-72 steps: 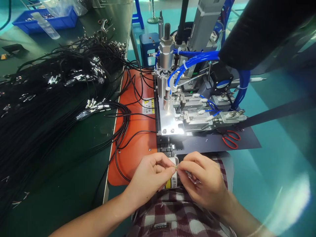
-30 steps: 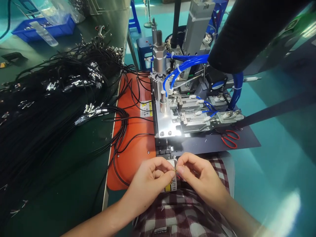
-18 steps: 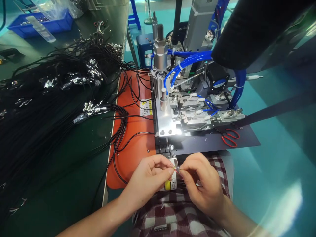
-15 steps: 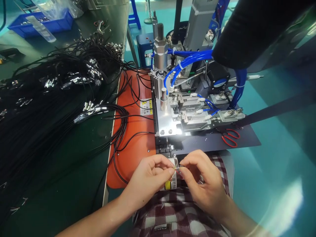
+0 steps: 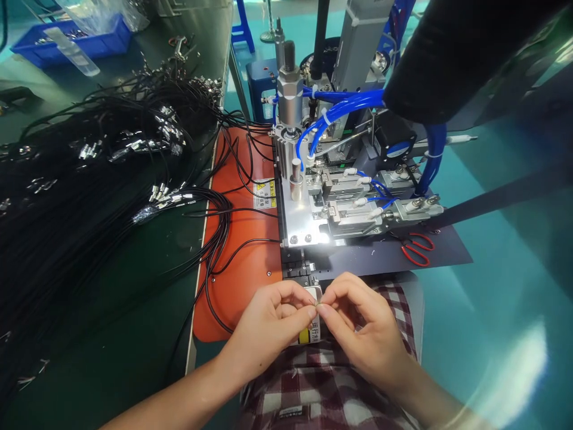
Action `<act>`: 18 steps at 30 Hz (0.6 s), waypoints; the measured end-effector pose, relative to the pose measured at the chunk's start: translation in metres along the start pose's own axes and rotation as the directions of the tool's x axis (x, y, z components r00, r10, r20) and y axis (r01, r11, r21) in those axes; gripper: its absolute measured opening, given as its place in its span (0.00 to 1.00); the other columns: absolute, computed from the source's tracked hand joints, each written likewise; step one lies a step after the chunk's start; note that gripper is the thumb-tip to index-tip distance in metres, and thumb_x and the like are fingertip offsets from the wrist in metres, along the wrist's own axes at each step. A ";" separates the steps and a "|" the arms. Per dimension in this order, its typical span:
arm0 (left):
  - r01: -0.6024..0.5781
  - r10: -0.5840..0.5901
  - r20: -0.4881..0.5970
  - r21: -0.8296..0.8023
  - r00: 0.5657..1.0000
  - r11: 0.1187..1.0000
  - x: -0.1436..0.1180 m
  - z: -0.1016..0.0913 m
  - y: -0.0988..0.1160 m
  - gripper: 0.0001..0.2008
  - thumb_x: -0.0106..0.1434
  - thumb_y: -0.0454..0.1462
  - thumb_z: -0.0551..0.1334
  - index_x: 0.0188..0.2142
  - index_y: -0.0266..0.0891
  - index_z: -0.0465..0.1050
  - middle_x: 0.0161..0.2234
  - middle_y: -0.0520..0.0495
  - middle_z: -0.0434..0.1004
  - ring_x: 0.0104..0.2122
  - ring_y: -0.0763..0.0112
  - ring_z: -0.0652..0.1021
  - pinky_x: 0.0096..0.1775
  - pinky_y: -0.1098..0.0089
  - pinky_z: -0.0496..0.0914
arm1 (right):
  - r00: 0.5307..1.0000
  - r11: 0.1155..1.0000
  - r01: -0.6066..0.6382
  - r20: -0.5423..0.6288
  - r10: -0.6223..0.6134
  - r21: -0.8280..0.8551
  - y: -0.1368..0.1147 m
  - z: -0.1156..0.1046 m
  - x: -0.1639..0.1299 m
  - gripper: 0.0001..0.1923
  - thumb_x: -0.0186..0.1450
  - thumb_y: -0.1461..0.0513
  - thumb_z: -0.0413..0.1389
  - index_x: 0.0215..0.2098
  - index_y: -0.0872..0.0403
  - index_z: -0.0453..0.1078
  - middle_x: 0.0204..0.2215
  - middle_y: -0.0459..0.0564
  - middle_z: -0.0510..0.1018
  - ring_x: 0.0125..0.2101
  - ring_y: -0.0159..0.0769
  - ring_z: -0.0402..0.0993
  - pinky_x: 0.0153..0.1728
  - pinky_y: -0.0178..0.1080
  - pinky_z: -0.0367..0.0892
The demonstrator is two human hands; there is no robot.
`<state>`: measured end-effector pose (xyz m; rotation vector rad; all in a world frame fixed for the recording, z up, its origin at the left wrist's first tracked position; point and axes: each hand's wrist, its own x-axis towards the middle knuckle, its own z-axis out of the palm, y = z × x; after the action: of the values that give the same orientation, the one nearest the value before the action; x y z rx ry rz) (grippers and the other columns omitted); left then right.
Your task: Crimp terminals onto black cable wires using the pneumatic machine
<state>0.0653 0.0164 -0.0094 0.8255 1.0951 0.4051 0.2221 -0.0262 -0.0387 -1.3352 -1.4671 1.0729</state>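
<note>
My left hand (image 5: 273, 316) is closed in a pinch at the near end of the machine, gripping the thin wires of a black cable (image 5: 211, 310) that runs over the orange cover and under this hand. Fingertip to fingertip with it, my right hand (image 5: 369, 325) pinches the same thin wires (image 5: 316, 303). Only a sliver of them shows between the fingers; their ends are hidden. Just beyond the hands lies the machine's dark track (image 5: 298, 269), and below them is a white and yellow label (image 5: 316, 332).
A metal machine (image 5: 304, 221) with blue air hoses (image 5: 349, 98) stands ahead. Red-handled scissors (image 5: 418, 248) lie on the grey plate at right. Bundled black cables (image 5: 219, 221) with metal ends cross the orange cover (image 5: 250, 280). A blue bin (image 5: 107, 42) sits at the far left.
My right hand has moved slightly left, bringing its fingertips against those of my left hand. The coloured wires that showed between them are now mostly covered. My left hand has stayed in place.
</note>
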 end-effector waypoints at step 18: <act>-0.002 0.002 0.013 0.015 1.000 1.000 0.000 -0.003 -0.006 0.12 0.56 0.42 0.65 0.30 0.36 0.67 0.13 0.62 0.53 0.14 0.84 0.55 0.17 0.78 0.46 | 0.985 0.963 -0.155 -0.034 0.166 0.222 0.006 0.006 -0.002 0.07 0.64 0.61 0.54 0.27 0.52 0.64 0.20 0.41 0.62 0.19 0.29 0.56 0.19 0.33 0.56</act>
<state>0.0618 0.0140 -0.0145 0.8411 1.0861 0.3932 0.2174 -0.0281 -0.0458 -1.3302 -1.1796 1.2555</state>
